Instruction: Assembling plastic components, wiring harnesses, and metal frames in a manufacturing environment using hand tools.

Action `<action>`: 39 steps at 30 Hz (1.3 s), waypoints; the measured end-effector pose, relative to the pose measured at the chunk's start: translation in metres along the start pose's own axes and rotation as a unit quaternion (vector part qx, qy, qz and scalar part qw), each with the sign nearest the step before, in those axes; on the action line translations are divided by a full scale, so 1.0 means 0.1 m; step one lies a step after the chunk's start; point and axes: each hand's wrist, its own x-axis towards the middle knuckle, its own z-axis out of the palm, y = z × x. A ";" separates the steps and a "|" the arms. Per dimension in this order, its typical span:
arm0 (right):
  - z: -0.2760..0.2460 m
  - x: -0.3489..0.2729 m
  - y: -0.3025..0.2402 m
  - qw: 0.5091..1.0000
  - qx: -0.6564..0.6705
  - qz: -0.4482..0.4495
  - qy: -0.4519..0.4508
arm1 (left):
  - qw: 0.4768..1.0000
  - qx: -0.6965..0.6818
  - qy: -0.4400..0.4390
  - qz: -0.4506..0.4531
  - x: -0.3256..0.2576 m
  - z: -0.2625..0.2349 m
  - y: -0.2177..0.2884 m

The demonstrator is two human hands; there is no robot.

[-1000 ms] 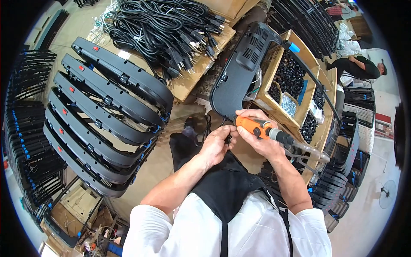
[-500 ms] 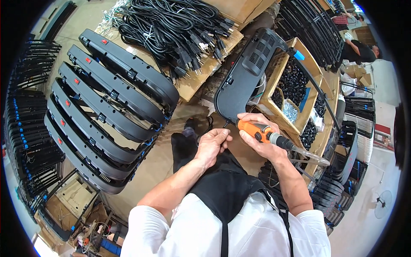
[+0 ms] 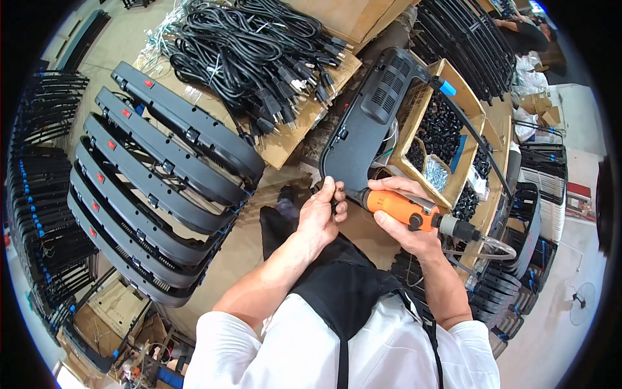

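A long dark grey plastic housing point(image 3: 369, 123) with a curved outline and a vented grille near its upper end is seen upright-tilted in front of the person, its lower end held at lap level. The left hand point(image 3: 321, 217) is closed on that lower edge, fingers point(image 3: 337, 206) wrapped narrow around the rim. An orange powered screwdriver point(image 3: 405, 211) with a grey rear end and a clear hose is gripped in the right hand point(image 3: 405, 227), fingers curled tight round the orange body; its tip is pressed to the housing's lower end, just beside the left fingers. The housing's upper part is leaned against a cardboard box point(image 3: 447, 139) of small black parts. A row of matching housings point(image 3: 162, 175) is stacked to the left, well apart, with bundled black power cords point(image 3: 253, 45) above
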 end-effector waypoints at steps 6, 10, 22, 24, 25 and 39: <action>-0.12 0.21 0.00 0.999 -0.028 -0.038 0.014 | 0.999 -0.020 -0.023 -0.030 0.17 0.29 0.14; -0.10 0.36 -0.06 0.999 -0.019 -0.027 0.014 | 0.998 -0.042 -0.043 -0.036 0.26 0.34 0.18; 0.23 0.82 0.01 0.995 -0.094 0.029 0.021 | 0.985 0.140 -0.088 0.042 0.11 0.15 0.18; 0.28 0.87 0.02 0.994 -0.107 0.038 -0.003 | 0.978 0.177 -0.104 0.042 0.07 0.05 0.18; 0.29 0.90 0.00 0.991 -0.122 0.049 -0.020 | 0.978 0.174 -0.106 0.042 0.04 0.07 0.20; 0.31 1.00 0.15 0.991 -0.127 0.010 -0.029 | 0.977 0.197 -0.003 0.085 -0.11 0.07 0.41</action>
